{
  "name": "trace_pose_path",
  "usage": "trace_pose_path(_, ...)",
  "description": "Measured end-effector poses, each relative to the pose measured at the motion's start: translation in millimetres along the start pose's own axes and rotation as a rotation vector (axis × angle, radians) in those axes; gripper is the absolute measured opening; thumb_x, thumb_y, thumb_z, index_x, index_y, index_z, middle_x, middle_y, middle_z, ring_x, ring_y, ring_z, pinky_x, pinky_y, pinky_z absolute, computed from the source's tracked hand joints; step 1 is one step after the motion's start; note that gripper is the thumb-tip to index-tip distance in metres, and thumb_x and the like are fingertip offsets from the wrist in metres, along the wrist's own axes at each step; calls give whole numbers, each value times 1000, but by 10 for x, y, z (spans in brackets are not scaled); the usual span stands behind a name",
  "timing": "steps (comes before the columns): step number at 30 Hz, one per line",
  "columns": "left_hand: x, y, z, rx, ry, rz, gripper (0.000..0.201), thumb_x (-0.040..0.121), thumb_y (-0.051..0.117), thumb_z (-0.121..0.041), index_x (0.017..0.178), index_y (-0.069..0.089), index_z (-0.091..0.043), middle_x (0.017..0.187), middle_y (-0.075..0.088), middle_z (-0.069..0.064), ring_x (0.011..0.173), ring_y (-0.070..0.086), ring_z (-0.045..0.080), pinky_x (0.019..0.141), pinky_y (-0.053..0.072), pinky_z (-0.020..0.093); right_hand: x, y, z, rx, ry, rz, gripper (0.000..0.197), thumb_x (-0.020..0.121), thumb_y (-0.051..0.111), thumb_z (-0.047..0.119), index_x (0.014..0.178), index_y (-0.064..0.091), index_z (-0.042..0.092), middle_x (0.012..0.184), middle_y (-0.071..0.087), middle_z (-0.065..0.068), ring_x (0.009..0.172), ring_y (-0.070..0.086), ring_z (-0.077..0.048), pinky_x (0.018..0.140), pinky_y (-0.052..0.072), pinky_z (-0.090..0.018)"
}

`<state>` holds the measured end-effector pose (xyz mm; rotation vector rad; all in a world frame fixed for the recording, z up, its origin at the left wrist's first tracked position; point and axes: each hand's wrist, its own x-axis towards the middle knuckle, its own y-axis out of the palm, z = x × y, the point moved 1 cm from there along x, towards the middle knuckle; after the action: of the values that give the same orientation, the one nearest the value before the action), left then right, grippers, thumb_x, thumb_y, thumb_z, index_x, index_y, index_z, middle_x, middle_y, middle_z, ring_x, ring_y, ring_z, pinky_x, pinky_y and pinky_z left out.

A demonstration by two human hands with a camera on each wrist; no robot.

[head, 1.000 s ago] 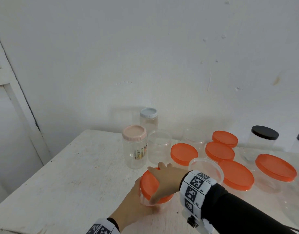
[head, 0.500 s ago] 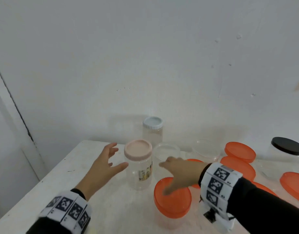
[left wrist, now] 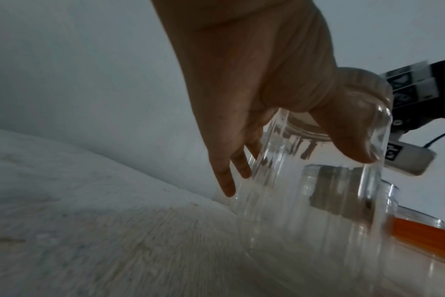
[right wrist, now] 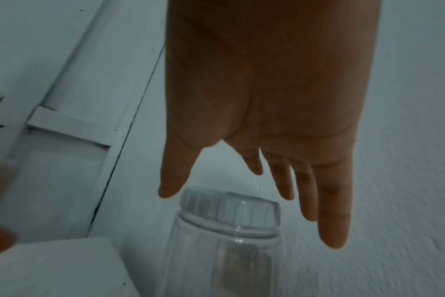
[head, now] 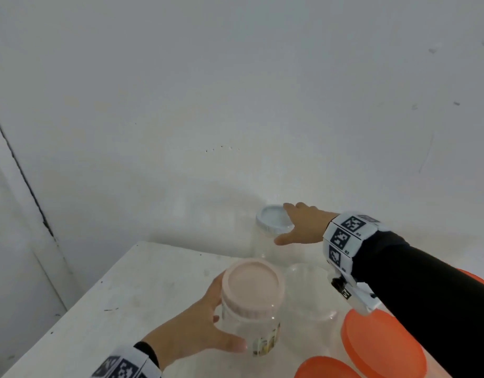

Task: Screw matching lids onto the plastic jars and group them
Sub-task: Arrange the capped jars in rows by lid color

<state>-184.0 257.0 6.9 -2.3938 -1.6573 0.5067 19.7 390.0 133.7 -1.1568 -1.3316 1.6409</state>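
Note:
A clear jar with a pink lid stands near the table's left front. My left hand grips its body, thumb in front and fingers behind; in the left wrist view the hand wraps the ribbed clear jar. At the back by the wall stands a jar with a pale grey lid. My right hand reaches over it with fingers straight and spread. In the right wrist view the hand hovers just above the grey-lidded jar; contact is unclear.
An open clear jar stands between the two lidded jars, under my right forearm. Orange lids on wide jars crowd the right front. The white table ends at the left, and the wall is close behind.
My left hand has come onto the pink-lidded jar and taken hold of it. My right hand left the orange-lidded jar and reached back to the grey-lidded jar.

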Motion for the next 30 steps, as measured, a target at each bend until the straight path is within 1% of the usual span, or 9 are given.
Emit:
trace_pose_path(3,118,-35,42,-8,29,-12,107,56,91,-46,132,18,-67,131,38,-43,124,39,-12,105,43,29,237,-45,-3,43,26,17,92,84,61,59,149,15,15,146,35,-9,121,47,-27,94,41,-38)
trace_pose_path(6,182,-232,61,-34,20,-64,100,52,92,-48,132,32,-61,131,50,-31,119,49,-5,99,49,30,407,-64,19,59,37,58,92,81,63,62,150,18,19,145,36,-4,86,51,-17,78,42,-31)
trace_pose_path(8,206,-482,86,-63,-14,-190,98,47,93,-53,129,40,-55,129,52,-27,116,53,0,97,49,31,500,-68,75,80,22,59,91,77,66,62,147,24,20,138,38,-2,78,54,-15,71,42,-30)
trace_pose_path(10,248,-774,117,-115,-47,-358,96,45,92,-54,127,42,-47,126,51,-24,112,55,4,90,52,31,590,-75,182,108,-12,51,89,73,71,61,142,31,19,126,40,1,75,64,-17,74,51,-33)
trace_pose_path(14,444,-1281,236,-192,-91,-694,93,59,86,-40,133,30,-32,126,45,-16,100,54,14,83,52,43,790,-69,494,184,-86,11,80,69,73,61,129,42,18,117,41,0,79,67,-22,80,57,-39)
trace_pose_path(17,639,-1516,388,-177,-115,-859,98,67,85,-34,140,19,-26,128,37,-8,113,46,19,89,48,44,935,-33,743,232,-135,-39,82,70,73,62,130,41,16,119,40,-2,86,61,-22,76,58,-35)
trace_pose_path(21,892,-1646,534,-5,-86,-1031,103,64,88,-33,139,20,-18,127,40,1,121,44,25,96,43,41,1107,28,1004,244,-184,-81,89,74,71,61,139,34,13,127,37,-5,103,51,-22,79,53,-33)
trace_pose_path(26,1128,-1721,602,85,-58,-1063,117,61,90,-36,147,14,-15,142,38,12,129,40,32,107,36,53,1209,80,1173,219,-210,-79,87,76,69,60,138,34,11,127,37,-8,100,48,-21,74,46,-30)
trace_pose_path(30,1124,-1789,644,57,-129,-998,126,58,92,-22,149,5,-24,145,32,11,132,36,35,107,35,56,1224,125,1254,221,-211,-94,84,79,67,59,138,34,9,129,36,-10,106,48,-24,79,43,-30)
